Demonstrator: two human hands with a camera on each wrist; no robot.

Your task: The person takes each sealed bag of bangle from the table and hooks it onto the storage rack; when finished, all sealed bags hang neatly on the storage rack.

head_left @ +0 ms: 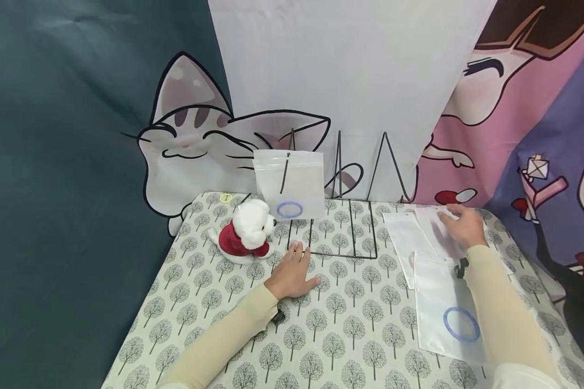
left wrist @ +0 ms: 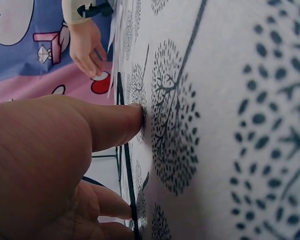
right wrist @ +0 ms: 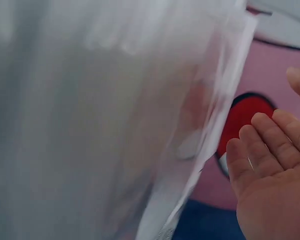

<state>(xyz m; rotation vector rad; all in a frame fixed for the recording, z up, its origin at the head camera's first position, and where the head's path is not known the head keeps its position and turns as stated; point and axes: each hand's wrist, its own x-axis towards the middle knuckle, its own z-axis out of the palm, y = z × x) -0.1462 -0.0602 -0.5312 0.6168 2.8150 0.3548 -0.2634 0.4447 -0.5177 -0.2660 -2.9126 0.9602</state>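
Observation:
My left hand (head_left: 292, 273) lies palm down on the tablecloth, thumb spread, fingertips right at the front wire of a black wire rack (head_left: 354, 256). In the left wrist view that wire (left wrist: 128, 167) runs past the fingers. From one of the rack's upright prongs hangs a clear zip bag (head_left: 297, 181) with a blue oval ring mark. Over at the right, my right hand (head_left: 464, 226) is above several flat zip bags (head_left: 433, 308). Its fingers are nearly straight in the right wrist view, apart from a blurred clear bag (right wrist: 90, 125) beside them.
A white plush dog (head_left: 245, 232) in a red top sits left of the rack. Behind it lies a small yellow ring (head_left: 226, 198). Two more bare prongs (head_left: 384, 156) rise at the rack's back. A cartoon-printed curtain (head_left: 360, 65) hangs behind the table.

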